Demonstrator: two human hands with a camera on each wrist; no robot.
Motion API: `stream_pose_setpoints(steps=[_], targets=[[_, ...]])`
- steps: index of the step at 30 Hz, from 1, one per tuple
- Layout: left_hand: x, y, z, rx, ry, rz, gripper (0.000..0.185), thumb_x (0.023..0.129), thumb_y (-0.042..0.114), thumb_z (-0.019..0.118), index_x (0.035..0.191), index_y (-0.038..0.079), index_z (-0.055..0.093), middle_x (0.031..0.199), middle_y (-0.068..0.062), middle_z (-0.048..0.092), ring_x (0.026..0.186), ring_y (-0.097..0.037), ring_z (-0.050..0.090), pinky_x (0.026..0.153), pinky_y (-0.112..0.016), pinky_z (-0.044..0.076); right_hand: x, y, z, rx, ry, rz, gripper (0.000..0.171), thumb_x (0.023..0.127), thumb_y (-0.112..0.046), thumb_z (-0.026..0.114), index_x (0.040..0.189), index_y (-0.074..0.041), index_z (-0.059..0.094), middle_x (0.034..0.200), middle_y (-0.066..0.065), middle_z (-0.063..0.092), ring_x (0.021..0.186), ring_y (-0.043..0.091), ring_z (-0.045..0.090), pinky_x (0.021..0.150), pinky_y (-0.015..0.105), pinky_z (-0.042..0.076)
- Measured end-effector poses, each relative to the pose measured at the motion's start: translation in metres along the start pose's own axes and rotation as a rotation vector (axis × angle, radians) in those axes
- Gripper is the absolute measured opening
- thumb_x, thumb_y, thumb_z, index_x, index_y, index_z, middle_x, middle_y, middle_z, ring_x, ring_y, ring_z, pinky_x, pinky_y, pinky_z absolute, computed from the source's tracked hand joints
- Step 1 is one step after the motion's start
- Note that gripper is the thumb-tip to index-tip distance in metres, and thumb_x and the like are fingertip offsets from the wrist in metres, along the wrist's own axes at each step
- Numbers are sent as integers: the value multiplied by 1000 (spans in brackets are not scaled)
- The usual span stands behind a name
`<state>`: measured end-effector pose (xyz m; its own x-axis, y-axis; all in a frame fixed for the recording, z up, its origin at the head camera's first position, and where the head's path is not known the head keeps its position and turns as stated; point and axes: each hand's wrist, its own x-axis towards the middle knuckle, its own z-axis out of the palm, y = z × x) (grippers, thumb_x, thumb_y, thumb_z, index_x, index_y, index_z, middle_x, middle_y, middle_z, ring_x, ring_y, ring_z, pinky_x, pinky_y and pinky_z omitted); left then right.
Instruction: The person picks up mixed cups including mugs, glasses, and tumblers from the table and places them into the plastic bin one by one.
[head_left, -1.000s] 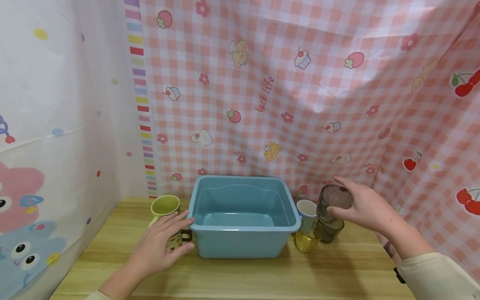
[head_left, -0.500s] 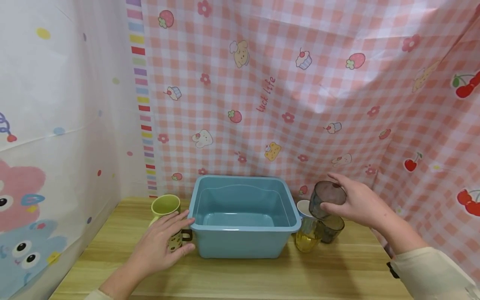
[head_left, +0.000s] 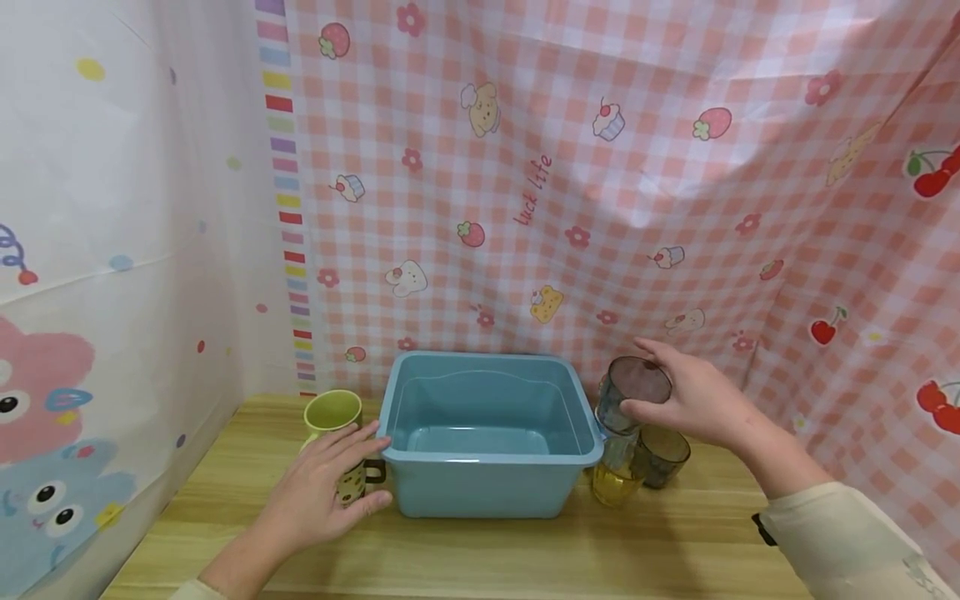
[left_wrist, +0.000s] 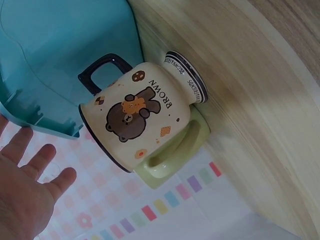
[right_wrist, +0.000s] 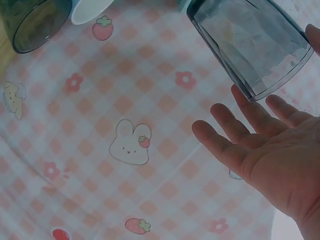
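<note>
My right hand [head_left: 701, 400] pinches a clear grey tumbler [head_left: 633, 387] between thumb and fingers, up in the air beside the right rim of a blue plastic basin [head_left: 487, 487]. In the right wrist view the tumbler [right_wrist: 255, 45] is see-through, near the fingertips. Below it on the table stand an amber-bottomed glass [head_left: 617, 485] and a second dark glass [head_left: 663, 458]. My left hand [head_left: 318, 492] lies with straight fingers at the basin's left rim. Under it is a cream mug with a bear picture [left_wrist: 135, 115], next to a green mug [head_left: 333, 410].
A white cup [right_wrist: 92, 10] with its side mostly hidden stands by the basin's right side. Wooden tabletop [head_left: 480, 558] runs in front of the basin. A pink checked curtain [head_left: 525, 275] hangs behind, and a white printed curtain [head_left: 150, 333] on the left.
My right hand has carried the grey tumbler leftward and slightly up, from above the second dark glass toward the basin's right rim. The left hand and the basin stay put.
</note>
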<state>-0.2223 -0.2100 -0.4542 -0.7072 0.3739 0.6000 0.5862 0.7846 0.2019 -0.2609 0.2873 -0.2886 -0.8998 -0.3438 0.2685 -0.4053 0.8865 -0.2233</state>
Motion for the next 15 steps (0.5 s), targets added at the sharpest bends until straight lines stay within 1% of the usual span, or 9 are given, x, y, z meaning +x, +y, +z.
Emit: stream_pose_setpoints(steps=[7, 15], targets=[[0, 1, 0, -11, -28, -30, 67, 89, 55, 82, 148, 27, 65, 159, -4, 60, 144, -45, 56, 114, -77, 39, 9, -11, 4, 18, -30, -7, 95, 92, -55, 80, 164, -7, 40, 142, 24, 68, 125, 45, 68, 98, 64, 56], [0, 1, -1, -10, -38, -42, 67, 89, 56, 81, 148, 27, 65, 160, -2, 59, 146, -45, 54, 114, -79, 38, 22, -22, 11, 33, -56, -16, 94, 92, -51, 81, 165, -9, 39, 144, 23, 67, 126, 44, 68, 99, 63, 57]])
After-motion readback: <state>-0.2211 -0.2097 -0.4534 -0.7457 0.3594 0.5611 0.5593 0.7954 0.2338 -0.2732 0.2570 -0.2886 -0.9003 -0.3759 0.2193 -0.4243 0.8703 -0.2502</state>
